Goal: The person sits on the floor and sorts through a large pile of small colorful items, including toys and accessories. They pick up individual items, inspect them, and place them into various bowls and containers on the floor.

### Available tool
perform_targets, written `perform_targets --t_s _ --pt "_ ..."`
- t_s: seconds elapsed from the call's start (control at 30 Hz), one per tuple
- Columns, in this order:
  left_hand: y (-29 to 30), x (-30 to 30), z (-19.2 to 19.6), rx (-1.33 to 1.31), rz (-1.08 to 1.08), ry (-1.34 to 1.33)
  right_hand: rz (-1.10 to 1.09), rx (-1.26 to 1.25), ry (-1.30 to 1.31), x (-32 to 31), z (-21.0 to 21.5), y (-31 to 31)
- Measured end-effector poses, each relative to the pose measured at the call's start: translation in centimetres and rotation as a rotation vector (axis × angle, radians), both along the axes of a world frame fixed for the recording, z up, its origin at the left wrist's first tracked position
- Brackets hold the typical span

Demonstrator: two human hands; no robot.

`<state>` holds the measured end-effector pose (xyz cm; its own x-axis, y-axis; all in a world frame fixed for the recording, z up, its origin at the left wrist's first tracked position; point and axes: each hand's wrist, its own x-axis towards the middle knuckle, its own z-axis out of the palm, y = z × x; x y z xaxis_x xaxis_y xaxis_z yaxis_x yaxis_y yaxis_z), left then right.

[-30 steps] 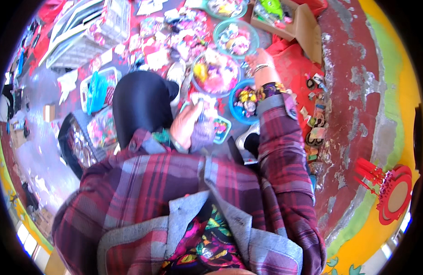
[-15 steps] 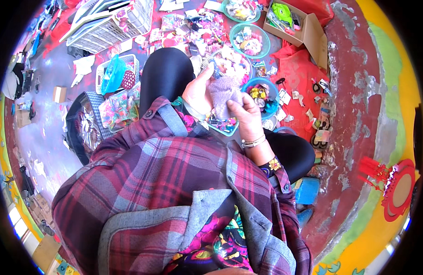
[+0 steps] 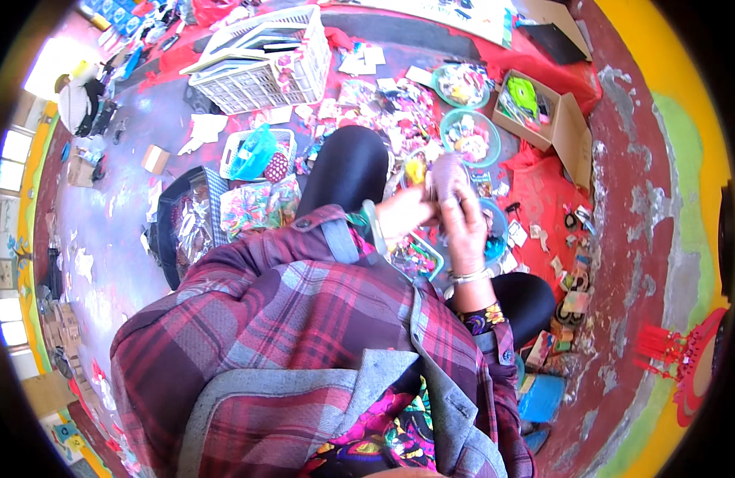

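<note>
A fuzzy mauve piece of cloth (image 3: 446, 174) is raised between my two hands, above the basins in front of my knees. My right hand (image 3: 465, 223) has its fingers closed round its lower right part. From the left, my left hand (image 3: 407, 212) reaches in with its fingers gathered at the cloth's lower end; the fingertips are partly hidden behind the right hand. Just below both hands stands a small green-rimmed basket (image 3: 438, 263) of colourful small items. Partly covered by my right hand is a blue basin (image 3: 499, 227).
Green basins (image 3: 492, 143) of small fabric pieces stand ahead, beside an open cardboard box (image 3: 535, 119). To the left are a large white crate (image 3: 260, 76), a small white basket (image 3: 232, 155) with a blue bag, and a dark bin (image 3: 172, 255). Colourful scraps (image 3: 391, 107) cover the floor ahead.
The view has shifted, so the scene sits lower and farther right. My left hand has moved from the cloth's upper left down to its lower end, and the cloth now points upward.
</note>
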<state>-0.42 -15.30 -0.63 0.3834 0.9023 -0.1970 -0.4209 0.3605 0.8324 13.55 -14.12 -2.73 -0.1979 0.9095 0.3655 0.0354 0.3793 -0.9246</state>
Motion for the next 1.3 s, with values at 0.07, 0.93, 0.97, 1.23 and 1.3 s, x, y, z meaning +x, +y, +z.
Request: perform_targets --t_s 0.07,0.93,0.97,1.23,1.3 --pt "-0.1 -0.4 -1.2 0.115 0.039 0.158 -0.077 0.011 -0.019 -2.0 0.7 -1.3" --pt "-0.3 -0.6 0.9 0.021 0.041 0.211 -0.129 -0.239 0.392 -1.0 1.2 -0.3" --pt "-0.4 -0.4 1.2 0.014 0.038 0.17 -0.145 -0.211 0.354 -0.8 1.1 -0.3" --pt "-0.4 -0.6 1.1 -0.149 -0.045 0.1 -0.263 -0.406 0.491 0.3 0.0 0.7" --pt "-0.1 -0.7 1.2 -0.178 -0.058 0.066 -0.207 -0.61 0.84 1.9 -0.3 1.4"
